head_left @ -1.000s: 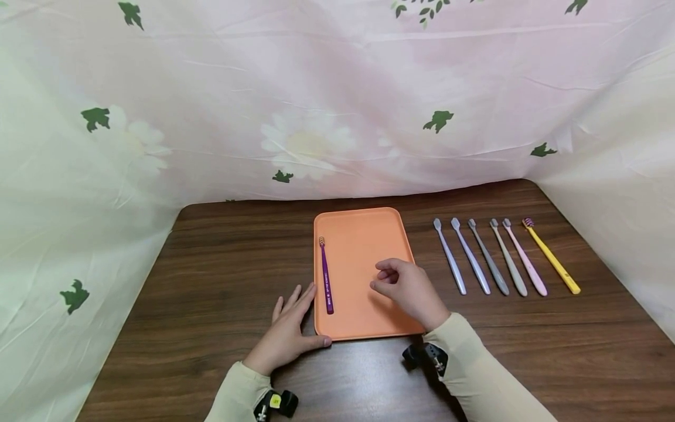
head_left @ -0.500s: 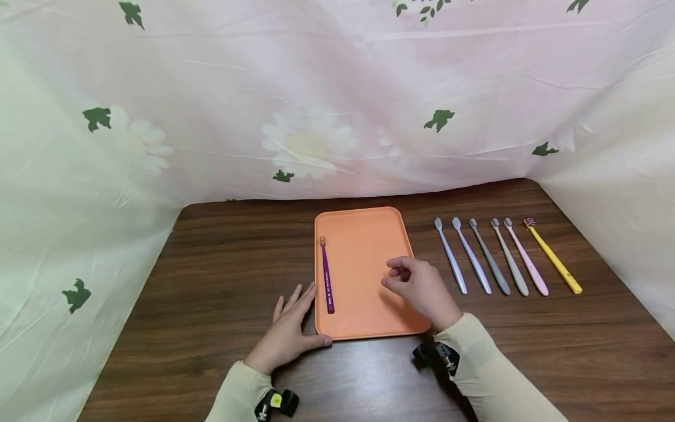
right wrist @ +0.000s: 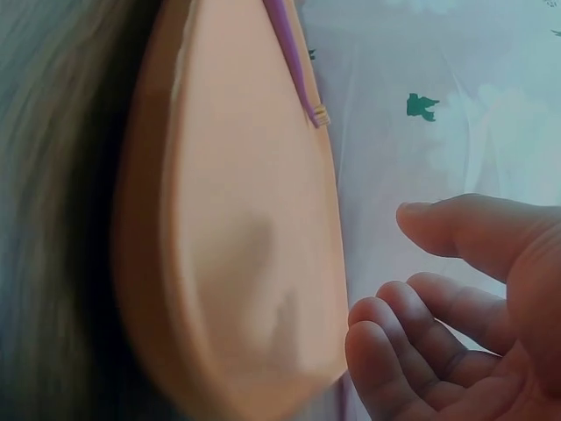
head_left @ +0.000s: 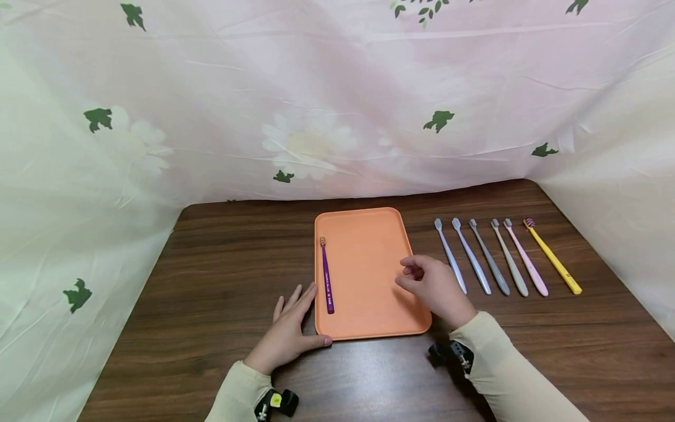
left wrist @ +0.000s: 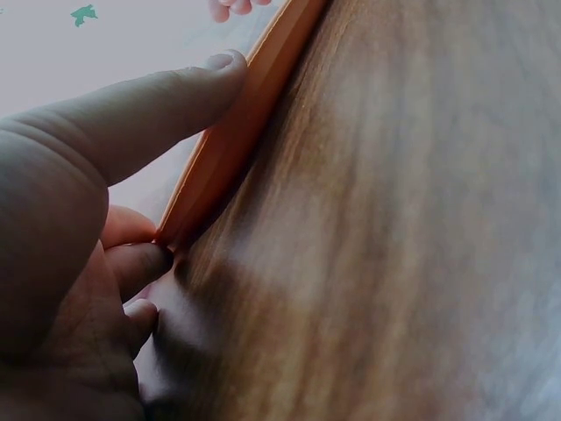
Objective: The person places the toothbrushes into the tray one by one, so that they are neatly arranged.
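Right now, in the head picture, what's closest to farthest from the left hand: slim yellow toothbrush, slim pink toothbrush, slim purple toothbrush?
1. Purple toothbrush: on the left side of the orange rectangular tray.
2. Pink toothbrush: right of the tray.
3. Yellow toothbrush: rightmost of the row.

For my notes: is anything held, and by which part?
Nothing is gripped: the left hand only touches the tray at one corner; the right hand is empty.

The place appears to be a curtained-off recording spot, though the kind of building cannot be told. A dark wood-grain tabletop [head_left: 237, 252] is closed in by pale floral cloth [head_left: 211, 117], hung along the top and both sides of the frame, and black wrist cameras [head_left: 289, 403] are worn at the bottom centre.
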`<state>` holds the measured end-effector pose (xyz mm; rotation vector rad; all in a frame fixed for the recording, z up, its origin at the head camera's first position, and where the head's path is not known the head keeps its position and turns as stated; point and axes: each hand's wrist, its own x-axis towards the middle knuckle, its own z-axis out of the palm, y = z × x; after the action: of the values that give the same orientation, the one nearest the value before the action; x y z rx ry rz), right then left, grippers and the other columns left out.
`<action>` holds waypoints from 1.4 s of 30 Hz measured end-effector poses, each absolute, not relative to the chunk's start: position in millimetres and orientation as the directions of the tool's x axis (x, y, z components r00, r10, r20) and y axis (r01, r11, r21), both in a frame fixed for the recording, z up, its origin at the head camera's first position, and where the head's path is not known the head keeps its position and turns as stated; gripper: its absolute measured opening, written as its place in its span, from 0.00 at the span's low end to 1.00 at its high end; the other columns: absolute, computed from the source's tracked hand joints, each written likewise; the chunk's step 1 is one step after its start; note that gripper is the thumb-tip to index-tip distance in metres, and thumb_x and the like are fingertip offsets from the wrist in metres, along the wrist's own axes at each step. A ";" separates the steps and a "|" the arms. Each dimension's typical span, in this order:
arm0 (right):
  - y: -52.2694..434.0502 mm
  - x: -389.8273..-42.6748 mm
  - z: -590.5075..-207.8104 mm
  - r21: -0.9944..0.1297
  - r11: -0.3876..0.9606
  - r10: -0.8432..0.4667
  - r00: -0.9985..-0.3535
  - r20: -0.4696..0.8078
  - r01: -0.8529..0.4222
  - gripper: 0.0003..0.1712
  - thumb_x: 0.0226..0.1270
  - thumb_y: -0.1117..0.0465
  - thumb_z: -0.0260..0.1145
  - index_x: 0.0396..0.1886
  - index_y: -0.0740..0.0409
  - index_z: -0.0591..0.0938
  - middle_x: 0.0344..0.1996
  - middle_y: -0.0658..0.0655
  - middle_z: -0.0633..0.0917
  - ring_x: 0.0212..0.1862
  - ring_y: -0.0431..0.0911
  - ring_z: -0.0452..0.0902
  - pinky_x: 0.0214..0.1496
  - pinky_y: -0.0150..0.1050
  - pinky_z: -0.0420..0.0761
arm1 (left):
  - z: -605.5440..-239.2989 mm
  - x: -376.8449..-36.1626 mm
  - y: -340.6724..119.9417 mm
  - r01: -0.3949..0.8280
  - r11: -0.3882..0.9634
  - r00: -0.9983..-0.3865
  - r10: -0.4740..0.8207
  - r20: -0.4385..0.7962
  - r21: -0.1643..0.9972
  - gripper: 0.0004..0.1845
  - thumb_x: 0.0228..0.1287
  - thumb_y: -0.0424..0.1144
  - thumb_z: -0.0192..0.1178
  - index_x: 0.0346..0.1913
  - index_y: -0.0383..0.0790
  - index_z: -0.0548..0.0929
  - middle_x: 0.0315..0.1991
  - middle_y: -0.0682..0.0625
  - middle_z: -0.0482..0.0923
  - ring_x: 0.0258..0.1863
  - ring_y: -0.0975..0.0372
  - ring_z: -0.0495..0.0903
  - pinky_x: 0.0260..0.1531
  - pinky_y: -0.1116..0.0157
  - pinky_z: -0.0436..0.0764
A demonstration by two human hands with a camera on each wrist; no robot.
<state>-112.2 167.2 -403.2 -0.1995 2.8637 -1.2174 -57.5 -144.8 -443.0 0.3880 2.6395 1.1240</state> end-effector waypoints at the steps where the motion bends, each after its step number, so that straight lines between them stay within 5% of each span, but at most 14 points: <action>1: 169.2 -112.5 -403.3 -0.715 0.690 -0.127 -0.991 0.031 -0.111 0.21 0.63 0.61 0.74 0.53 0.67 0.83 0.36 0.55 0.86 0.39 0.47 0.82 0.42 0.44 0.82 | -443.2 -57.6 -145.1 0.146 0.667 -0.934 0.336 -0.120 0.730 0.57 0.52 0.51 0.77 0.80 0.44 0.54 0.79 0.49 0.53 0.80 0.50 0.42 0.74 0.44 0.28; 13: 192.9 -113.4 -406.8 -0.706 0.704 -0.088 -0.996 0.026 -0.081 0.21 0.63 0.61 0.73 0.52 0.68 0.83 0.36 0.56 0.85 0.38 0.47 0.81 0.36 0.38 0.82 | -443.0 -58.3 -145.7 0.151 0.665 -0.935 0.335 -0.112 0.731 0.57 0.52 0.51 0.77 0.80 0.44 0.54 0.79 0.49 0.53 0.80 0.50 0.42 0.74 0.44 0.29; 42: 228.9 -117.7 -410.9 -0.586 0.807 -0.009 -0.994 0.106 -0.070 0.23 0.64 0.58 0.72 0.54 0.68 0.83 0.42 0.64 0.83 0.41 0.55 0.81 0.41 0.52 0.83 | -444.9 -57.2 -146.5 0.147 0.659 -0.933 0.341 -0.118 0.738 0.58 0.52 0.53 0.77 0.81 0.44 0.53 0.79 0.49 0.53 0.80 0.50 0.42 0.73 0.44 0.29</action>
<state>-117.7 228.9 -410.9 -0.0672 3.0792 -1.0044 -57.2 -146.5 -444.9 0.3944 2.6302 1.1376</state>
